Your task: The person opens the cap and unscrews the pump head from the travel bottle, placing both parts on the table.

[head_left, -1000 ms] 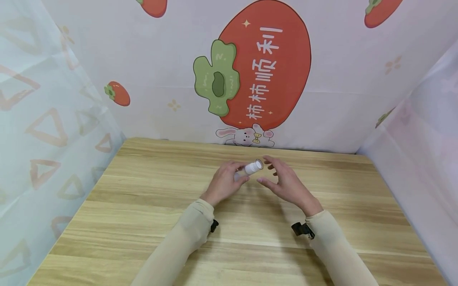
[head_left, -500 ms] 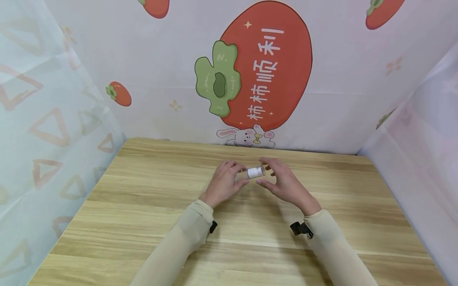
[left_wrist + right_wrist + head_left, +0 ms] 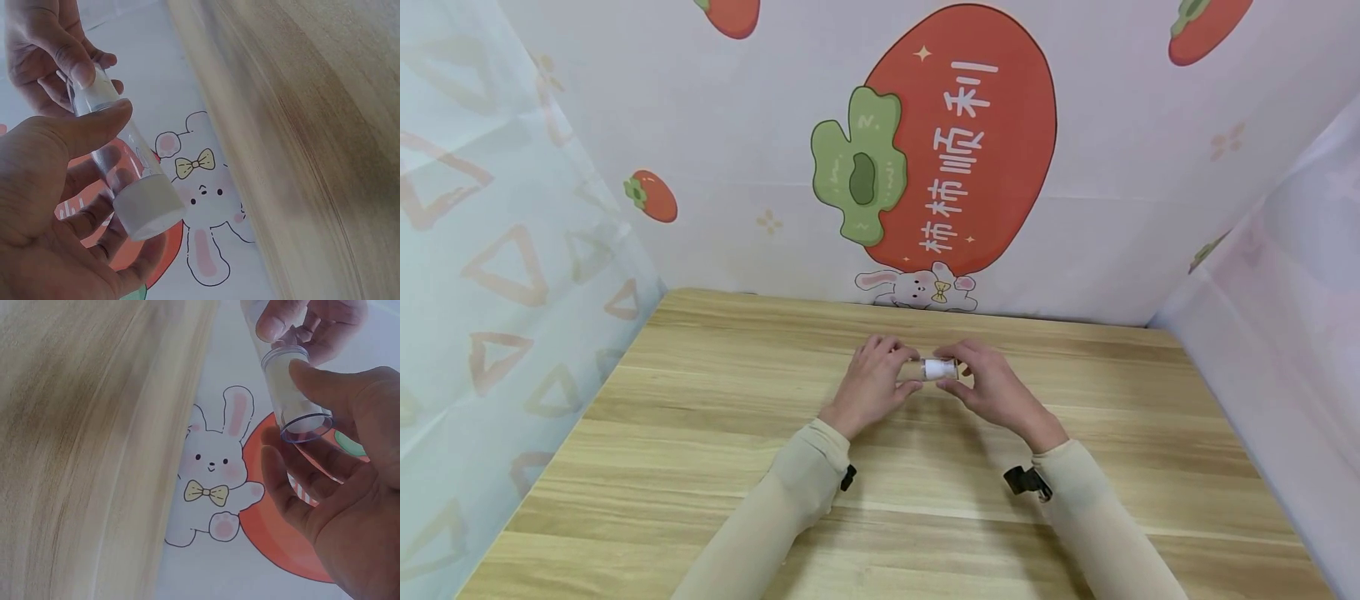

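A small clear bottle (image 3: pixel 939 369) with a white top lies sideways between the two hands, above the table. My left hand (image 3: pixel 867 388) grips its body, thumb along one side and fingers round the other. The bottle's white base (image 3: pixel 149 207) pokes out past that palm in the left wrist view. At the opposite end, my right hand (image 3: pixel 998 392) holds the clear cap (image 3: pixel 299 400) that covers the white top; its thumb lies on the cap and the fingers curl beneath. The cap's round rim faces the right palm.
The wooden table (image 3: pixel 715 417) stretches under both arms. A white printed cloth (image 3: pixel 730 142) with a persimmon and a rabbit hangs behind, and patterned sheets stand at left and right. A black wrist camera mount (image 3: pixel 1028 482) sits at the right sleeve.
The bottle has swung from tilted up to nearly level, its capped end turned right. My right hand, apart from it before, has moved left and taken hold of the cap.
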Tool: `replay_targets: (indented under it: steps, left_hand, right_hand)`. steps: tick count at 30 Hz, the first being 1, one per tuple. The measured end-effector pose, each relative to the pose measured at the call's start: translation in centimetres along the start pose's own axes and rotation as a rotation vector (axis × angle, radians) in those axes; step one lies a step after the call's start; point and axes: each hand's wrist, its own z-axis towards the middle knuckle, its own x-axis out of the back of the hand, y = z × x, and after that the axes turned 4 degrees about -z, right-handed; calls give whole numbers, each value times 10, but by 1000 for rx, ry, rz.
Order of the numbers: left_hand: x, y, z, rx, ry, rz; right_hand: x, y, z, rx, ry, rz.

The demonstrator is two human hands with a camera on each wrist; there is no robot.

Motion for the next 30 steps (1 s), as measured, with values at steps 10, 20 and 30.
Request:
replay_targets:
  steps: [10, 20, 30]
  left_hand:
    - [0, 0, -1, -32, -10, 17]
    - [1, 2, -2, -80, -25, 87]
    - [2, 3, -2, -116, 0, 161]
  right_hand:
    - [-3, 0, -2, -15, -9, -7]
    - [-4, 1, -3, -7, -14, 0]
    - [-3, 0, -4, -20, 25, -17]
